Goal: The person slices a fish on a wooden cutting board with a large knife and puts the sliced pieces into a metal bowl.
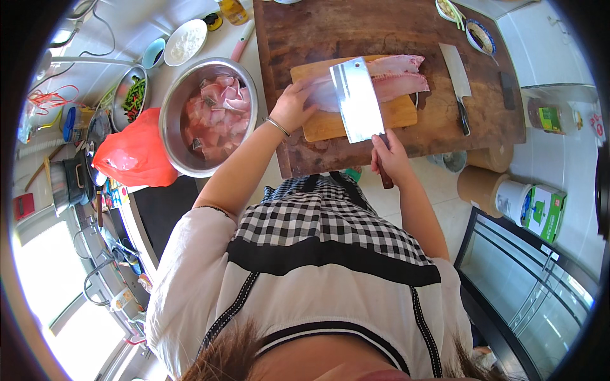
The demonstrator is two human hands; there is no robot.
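Note:
A raw fish, split open with pink flesh [400,85], lies across the wooden cutting board [400,114]. My left hand [296,105] rests on the fish's left end with its fingers spread over it. Gripped by its dark wooden handle in my right hand [391,155], a wide-bladed cleaver [360,102] is held over the middle of the fish; whether the blade touches the flesh cannot be told. The blade hides part of the fish and board. To the left, a large steel basin [167,124] holds pink fish pieces [224,102] in reddish liquid.
On the brown wooden table [333,28], a second cleaver [456,71] lies right of the board, with bowls [480,38] at the far right corner. A red plastic bag [138,152], a bowl of white powder [187,43] and a bowl of chopped peppers [133,97] stand around the basin.

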